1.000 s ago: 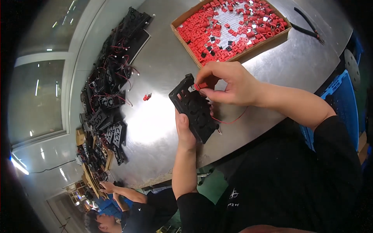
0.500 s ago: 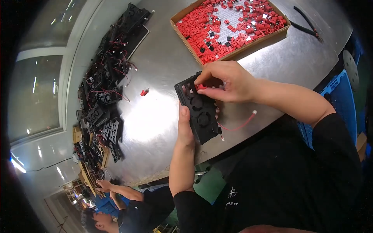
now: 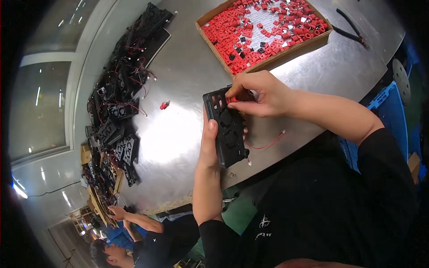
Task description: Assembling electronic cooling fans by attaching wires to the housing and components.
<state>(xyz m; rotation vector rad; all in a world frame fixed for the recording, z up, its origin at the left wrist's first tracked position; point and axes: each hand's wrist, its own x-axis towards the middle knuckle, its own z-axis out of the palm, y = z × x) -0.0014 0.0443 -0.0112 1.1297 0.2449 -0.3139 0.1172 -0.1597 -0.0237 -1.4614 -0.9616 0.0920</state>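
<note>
Clock positions are taken from the centre of the black panel [image 3: 227, 128], twelve pointing away from the person. The panel, with round fan openings, is held clear of the steel table [image 3: 181, 147] by the left hand [image 3: 211, 138], its thumb pressed on the face at nine o'clock and its fingers wrapped behind, their tips showing at three. The right hand [image 3: 261, 96] pinches a red piece [image 3: 232, 100] between thumb and forefinger at twelve o'clock, against the panel's upper end beside the cutouts at eleven; whether it sits inside an opening cannot be told, as the fingers cover it. In this inspector's judgement, the piece should be kept square to its opening and turned rather than forced if it binds, with even thumb pressure and the left fingers backing the panel directly behind the push. The red lead [image 3: 268, 145] hanging at four o'clock should be kept from snagging under the palm. A loose red part [image 3: 164, 105] lies at ten o'clock on bare metal. The cardboard tray [image 3: 290, 54] of similar red pieces, some black among them, stands at one o'clock; the pile of black housings [image 3: 118, 111] lies towards half past nine, well apart.
</note>
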